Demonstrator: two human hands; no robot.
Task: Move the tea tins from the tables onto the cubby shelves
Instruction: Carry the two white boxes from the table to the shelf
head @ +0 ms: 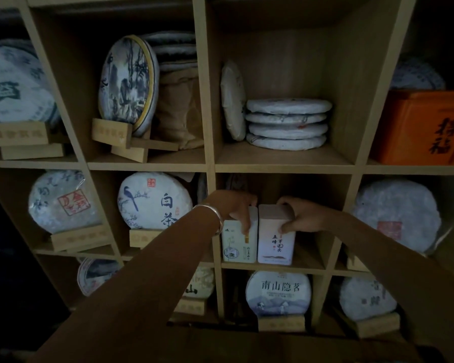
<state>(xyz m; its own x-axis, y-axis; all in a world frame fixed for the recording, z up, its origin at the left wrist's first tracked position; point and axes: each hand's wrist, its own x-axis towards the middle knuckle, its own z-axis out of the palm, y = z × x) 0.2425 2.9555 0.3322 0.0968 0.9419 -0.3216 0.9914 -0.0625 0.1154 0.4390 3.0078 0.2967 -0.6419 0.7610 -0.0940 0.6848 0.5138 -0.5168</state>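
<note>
1. Left forearm, bangle [215, 218] at the wrist, reaches up into the cubby shelf [273, 265]; left hand [236, 208] grips the top of the green-printed tea tin [235, 247], fingers curled down its front.
2. Right hand [299, 218] grasps the pale pink tea tin [274, 244] at its upper right corner, thumb on the front, fingers over the top.
3. Both tins stand upright, side by side and touching, on the middle cubby's floor.
4. Cubby above: stack of four wrapped tea cakes [287, 124], one more leaning beside it.
5. Neighbouring cubbies: tea cakes on wooden stands; orange box [422, 127] upper right.
</note>
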